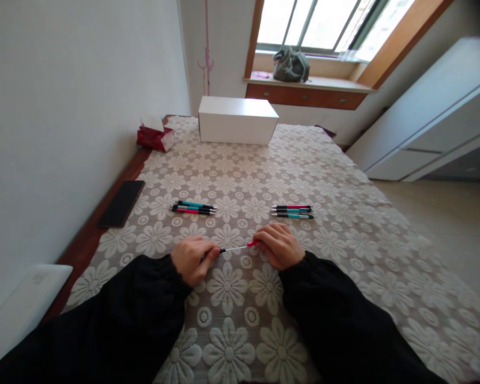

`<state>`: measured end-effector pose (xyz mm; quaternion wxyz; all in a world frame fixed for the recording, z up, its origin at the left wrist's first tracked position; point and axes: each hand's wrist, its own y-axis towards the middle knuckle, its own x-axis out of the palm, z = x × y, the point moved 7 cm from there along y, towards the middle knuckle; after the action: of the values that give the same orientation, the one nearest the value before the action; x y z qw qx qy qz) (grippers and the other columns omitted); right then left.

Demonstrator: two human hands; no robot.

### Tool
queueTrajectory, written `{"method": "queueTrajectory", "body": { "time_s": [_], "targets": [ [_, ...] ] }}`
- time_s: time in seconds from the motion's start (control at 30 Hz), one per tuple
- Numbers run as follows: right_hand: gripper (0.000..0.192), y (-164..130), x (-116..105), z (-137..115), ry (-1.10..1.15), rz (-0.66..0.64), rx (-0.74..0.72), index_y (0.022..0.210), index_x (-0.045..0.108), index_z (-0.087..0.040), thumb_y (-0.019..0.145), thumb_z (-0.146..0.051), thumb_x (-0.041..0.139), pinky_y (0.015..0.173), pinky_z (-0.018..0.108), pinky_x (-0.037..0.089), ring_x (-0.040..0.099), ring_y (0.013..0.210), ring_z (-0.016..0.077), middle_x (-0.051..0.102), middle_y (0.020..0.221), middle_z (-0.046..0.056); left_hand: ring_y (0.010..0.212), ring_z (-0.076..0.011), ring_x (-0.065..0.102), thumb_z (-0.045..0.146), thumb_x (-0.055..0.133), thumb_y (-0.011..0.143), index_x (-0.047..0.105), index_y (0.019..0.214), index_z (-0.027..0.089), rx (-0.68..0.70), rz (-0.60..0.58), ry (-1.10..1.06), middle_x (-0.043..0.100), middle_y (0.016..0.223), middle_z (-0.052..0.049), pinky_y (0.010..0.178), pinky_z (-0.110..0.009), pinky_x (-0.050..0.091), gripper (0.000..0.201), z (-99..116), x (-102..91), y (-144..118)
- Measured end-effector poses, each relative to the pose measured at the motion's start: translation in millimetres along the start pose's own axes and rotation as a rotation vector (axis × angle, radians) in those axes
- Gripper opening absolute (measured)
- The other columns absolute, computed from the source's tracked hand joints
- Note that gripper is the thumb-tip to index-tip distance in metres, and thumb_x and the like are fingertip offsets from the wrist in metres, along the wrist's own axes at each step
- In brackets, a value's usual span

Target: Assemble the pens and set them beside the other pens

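Observation:
My left hand [196, 258] is closed around the black part of a pen [223, 250], whose dark tip shows past the fingers. Between my hands a thin whitish refill [236, 248] lies exposed, running from the black part to a red pen barrel [253, 243]. That barrel is pinched in my right hand [279, 245]; its far end is hidden by the fingers. Beyond my left hand lies a group of teal, red and black pens [194, 208]. Past my right hand, another group of red, teal and black pens [292, 212] lies side by side.
A floral lace tablecloth [228, 288] covers the table. At the left edge are a dark phone [122, 204] and a red tissue pack [156, 137]. A long white box [236, 125] stands at the far end. A white object [28, 298] is at lower left, by the wall.

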<state>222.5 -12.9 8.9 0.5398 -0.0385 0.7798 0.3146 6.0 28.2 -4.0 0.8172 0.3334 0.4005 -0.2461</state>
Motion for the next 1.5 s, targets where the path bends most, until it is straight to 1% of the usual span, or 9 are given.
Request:
{"method": "queueTrajectory", "body": {
  "time_s": [0.13,0.27,0.43,0.57,0.7,0.9,1.2,1.33,1.5],
  "targets": [
    [0.02,-4,-2,19,-0.003,-0.016,0.009,0.095,0.068,-0.022,0.104,-0.026,0.051,0.085,0.037,0.046,0.061,0.091,0.0216,0.072,0.094,0.006,0.067,-0.0172,0.059,0.037,0.044,0.104,0.073,0.084,0.021,-0.015,-0.007,0.015,0.065,0.067,-0.003,0.062,-0.029,0.042,0.038,-3,0.9,-1],
    [0.017,-3,-5,19,-0.033,0.009,0.033,0.097,0.069,-0.022,0.102,-0.029,0.055,0.088,0.04,0.045,0.061,0.093,0.0228,0.072,0.096,0.006,0.07,-0.0176,0.06,0.035,0.046,0.103,0.073,0.088,0.021,0.013,-0.038,-0.005,0.07,0.073,-0.003,0.065,-0.03,0.044,0.034,-2,3.8,0],
    [0.016,3,-15,-12,0.052,0.095,0.01,0.106,0.069,-0.022,0.101,-0.032,0.058,0.092,0.041,0.044,0.063,0.095,0.0222,0.073,0.101,0.006,0.072,-0.0177,0.063,0.036,0.047,0.104,0.073,0.092,0.021,0.065,-0.045,-0.056,0.075,0.079,-0.003,0.069,-0.031,0.045,0.032,4,5.2,1],
    [0.023,4,-3,-46,0.098,0.051,-0.058,0.112,0.068,-0.021,0.102,-0.04,0.059,0.086,0.04,0.041,0.061,0.092,0.0218,0.073,0.1,0.005,0.074,-0.0177,0.064,0.038,0.049,0.103,0.073,0.095,0.022,0.114,-0.062,-0.092,0.076,0.082,-0.003,0.07,-0.031,0.046,0.03,7,7.4,0],
    [0.022,3,7,-56,0.107,0.039,-0.067,0.097,0.067,-0.022,0.106,-0.027,0.048,0.078,0.037,0.037,0.055,0.081,0.0188,0.069,0.084,0.002,0.077,-0.018,0.065,0.038,0.049,0.103,0.073,0.097,0.022,0.132,-0.073,-0.118,0.076,0.085,-0.003,0.073,-0.032,0.048,0.029,9,7.2,-1],
    [0.019,3,6,-39,0.072,0.04,0.067,0.089,0.064,-0.02,0.101,-0.021,0.05,0.078,0.038,0.037,0.053,0.086,0.0214,0.066,0.089,0.005,0.105,-0.0231,0.063,0.03,0.054,0.1,0.073,0.1,0.024,-0.015,0.029,-0.045,0.074,0.107,-0.005,0.092,-0.04,0.049,0.021,0,-2.3,3],
    [0.015,2,8,-33,0.038,0.039,0.114,0.086,0.062,-0.021,0.097,-0.019,0.053,0.078,0.038,0.036,0.051,0.085,0.0222,0.064,0.086,0.005,0.112,-0.0278,0.06,0.023,0.062,0.09,0.069,0.11,0.024,-0.136,0.026,0.065,0.072,0.116,-0.006,0.094,-0.047,0.046,0.021,-3,-8.6,4],
    [0.014,3,9,-39,0.058,0.023,0.066,0.085,0.061,-0.021,0.097,-0.02,0.054,0.077,0.037,0.036,0.05,0.085,0.0219,0.063,0.085,0.005,0.119,-0.0267,0.057,0.024,0.058,0.094,0.067,0.115,0.022,-0.038,0.093,0.003,0.069,0.122,-0.008,0.1,-0.045,0.047,0.023,4,-12.6,5],
    [0.015,4,8,-48,0.077,0.011,0.004,0.086,0.062,-0.021,0.097,-0.022,0.053,0.075,0.037,0.034,0.05,0.083,0.021,0.063,0.084,0.004,0.122,-0.0264,0.055,0.028,0.064,0.093,0.07,0.092,0.024,0.128,0.083,-0.076,0.07,0.119,-0.005,0.104,-0.044,0.048,0.007,15,-10.1,3]
  ]
}}
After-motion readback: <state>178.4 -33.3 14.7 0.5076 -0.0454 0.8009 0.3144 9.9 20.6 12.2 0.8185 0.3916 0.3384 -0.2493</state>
